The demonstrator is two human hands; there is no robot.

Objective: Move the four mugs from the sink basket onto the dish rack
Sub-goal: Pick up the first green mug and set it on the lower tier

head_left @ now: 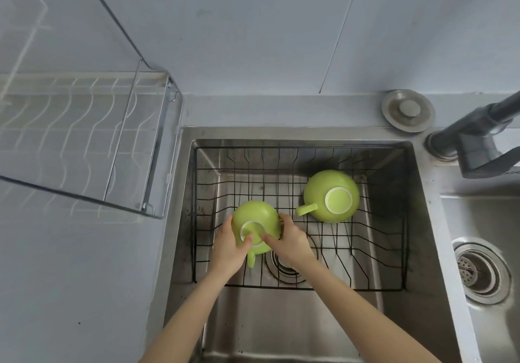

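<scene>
Two light green mugs stand upside down in the black wire sink basket (399, 222). The near-left mug (254, 215) has its handle pointing toward me. My left hand (229, 246) grips its left side and my right hand (291, 243) grips its right side, thumbs on the base. The second mug (332, 195) sits at the back right of the basket, handle pointing left, untouched. The white wire dish rack (70, 126) stands on the counter at the left, seen through a clear panel, with no mugs visible on it.
The basket sits inside a steel sink (422, 250). A dark faucet (478, 143) reaches in from the right. A round metal drain stopper (408, 110) lies on the ledge behind. A second basin with a drain (481, 271) is at the right. The clear panel's edge (84, 198) overhangs the counter.
</scene>
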